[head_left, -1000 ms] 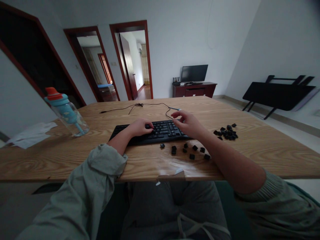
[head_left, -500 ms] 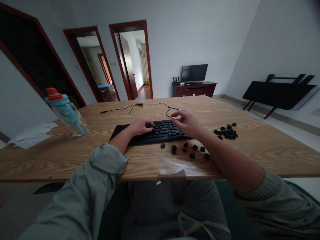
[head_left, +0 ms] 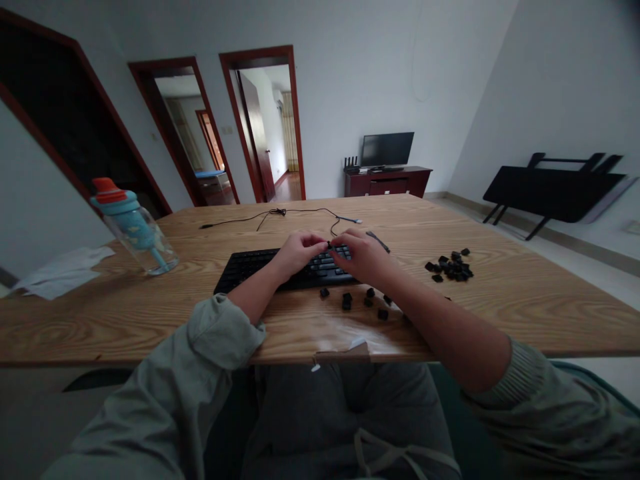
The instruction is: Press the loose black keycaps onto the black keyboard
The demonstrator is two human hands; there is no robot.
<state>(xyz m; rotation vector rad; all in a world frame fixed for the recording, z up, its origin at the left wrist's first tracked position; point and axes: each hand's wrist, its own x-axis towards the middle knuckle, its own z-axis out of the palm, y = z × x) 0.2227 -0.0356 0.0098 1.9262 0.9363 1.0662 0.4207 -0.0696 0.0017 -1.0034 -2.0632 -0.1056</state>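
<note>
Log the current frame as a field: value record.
left hand: over keyboard, fingertips at small black piece
right hand: fingertips at same piece; which hand grips it unclear
loose keycaps: between keyboard and table edge nearest person
keycap pile: right of keyboard
water bottle: left of keyboard
cable: partly bundled, beyond keyboard

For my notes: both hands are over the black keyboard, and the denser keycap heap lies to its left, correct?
One slip: the head view shows the denser keycap heap to the right of the black keyboard. The left hand and right hand are indeed over it.
</note>
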